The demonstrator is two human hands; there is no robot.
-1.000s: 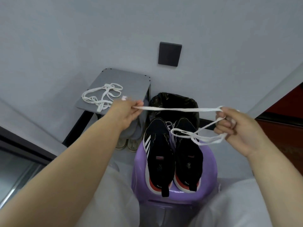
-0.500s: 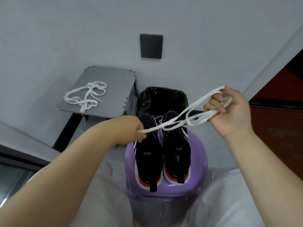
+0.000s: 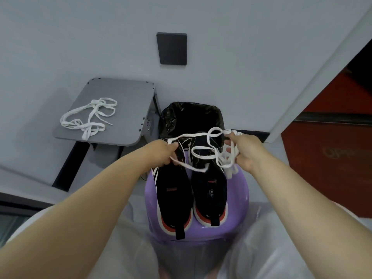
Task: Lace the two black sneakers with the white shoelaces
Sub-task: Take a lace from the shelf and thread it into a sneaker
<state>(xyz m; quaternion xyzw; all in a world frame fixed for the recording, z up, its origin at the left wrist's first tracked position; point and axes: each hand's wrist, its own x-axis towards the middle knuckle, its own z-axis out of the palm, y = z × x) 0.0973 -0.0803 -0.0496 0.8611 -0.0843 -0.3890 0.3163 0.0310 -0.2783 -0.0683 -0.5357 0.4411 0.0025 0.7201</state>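
Observation:
Two black sneakers stand side by side on a purple stool (image 3: 239,198), heels toward me: the left sneaker (image 3: 174,196) and the right sneaker (image 3: 210,190). A white shoelace (image 3: 203,153) hangs in slack loops over their toes. My left hand (image 3: 163,153) pinches one end of it above the left sneaker's toe. My right hand (image 3: 244,152) grips the bunched remainder above the right sneaker. A second white shoelace (image 3: 90,117) lies tangled on the grey side table (image 3: 124,109) at the left.
A bin lined with a black bag (image 3: 191,117) stands just behind the stool, against the grey wall. A dark square plate (image 3: 172,49) is on the wall. A red-brown door (image 3: 332,148) is at the right. My knees frame the stool.
Both hands have come down and closer together over the sneakers' toes. The lace, taut between them before, now hangs in loose loops.

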